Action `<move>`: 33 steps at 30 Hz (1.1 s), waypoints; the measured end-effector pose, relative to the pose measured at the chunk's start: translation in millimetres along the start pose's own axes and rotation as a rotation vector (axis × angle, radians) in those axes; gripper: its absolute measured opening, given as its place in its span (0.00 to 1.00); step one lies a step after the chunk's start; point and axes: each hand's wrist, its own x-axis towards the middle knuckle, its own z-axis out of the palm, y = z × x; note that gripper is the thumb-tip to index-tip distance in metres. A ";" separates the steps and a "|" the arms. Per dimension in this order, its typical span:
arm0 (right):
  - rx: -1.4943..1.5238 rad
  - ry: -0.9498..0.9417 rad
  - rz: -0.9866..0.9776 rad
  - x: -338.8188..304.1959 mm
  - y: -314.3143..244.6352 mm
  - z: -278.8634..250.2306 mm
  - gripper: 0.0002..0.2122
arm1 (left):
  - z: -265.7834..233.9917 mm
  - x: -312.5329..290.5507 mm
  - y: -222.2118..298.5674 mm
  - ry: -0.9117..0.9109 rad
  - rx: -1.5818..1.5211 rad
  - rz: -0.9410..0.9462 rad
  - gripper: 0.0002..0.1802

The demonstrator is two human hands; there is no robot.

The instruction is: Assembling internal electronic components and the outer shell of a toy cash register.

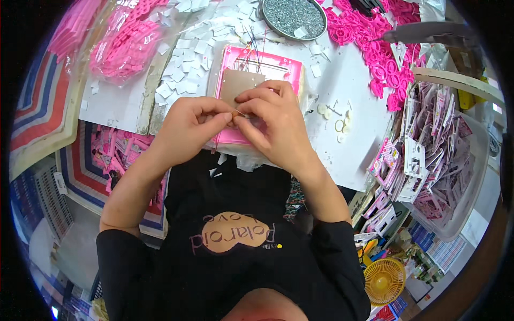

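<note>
My left hand (pixel 195 128) and my right hand (pixel 278 120) meet at their fingertips, thumbs and forefingers pinched together. A thin strand, apparently a wire (pixel 242 114), shows between them; the rest of it is hidden by the fingers. Beneath the hands lies a pink plastic panel (pixel 292 67) with a flat brown board (pixel 235 80) on it. Thin coloured wires (pixel 256 48) rise from the panel's far part. Clear plastic film (pixel 249 162) sticks out at its near edge.
White paper squares (pixel 184 67) are strewn on the left of the table (pixel 342 155). A round tray of small screws (pixel 294 18) stands at the back, near pink rings (pixel 385 69). Bagged pink parts (pixel 126 53) lie back left. At right is a bin of printed pieces (pixel 471 176).
</note>
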 end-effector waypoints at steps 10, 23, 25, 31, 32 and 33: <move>0.011 -0.142 0.018 8.3 3.0 -8.4 0.05 | -13.7 9.3 -8.3 -0.134 -0.109 -0.100 0.09; -0.011 -0.134 -0.008 7.6 3.9 -4.2 0.07 | -10.8 7.3 -0.3 -0.104 0.183 0.028 0.07; -0.015 -0.129 -0.004 7.6 3.7 -3.1 0.06 | -8.7 6.3 1.2 -0.081 0.241 0.052 0.07; -0.048 -0.125 -0.017 9.8 0.3 -3.1 0.06 | 1.6 7.6 -7.6 0.058 0.278 0.162 0.07; -0.051 -0.126 -0.023 10.1 -0.6 -3.7 0.06 | 3.8 7.0 -5.4 0.052 0.298 0.142 0.06; -0.058 -0.115 -0.023 9.5 0.1 -2.4 0.06 | 6.1 5.7 -1.7 0.047 0.319 0.123 0.06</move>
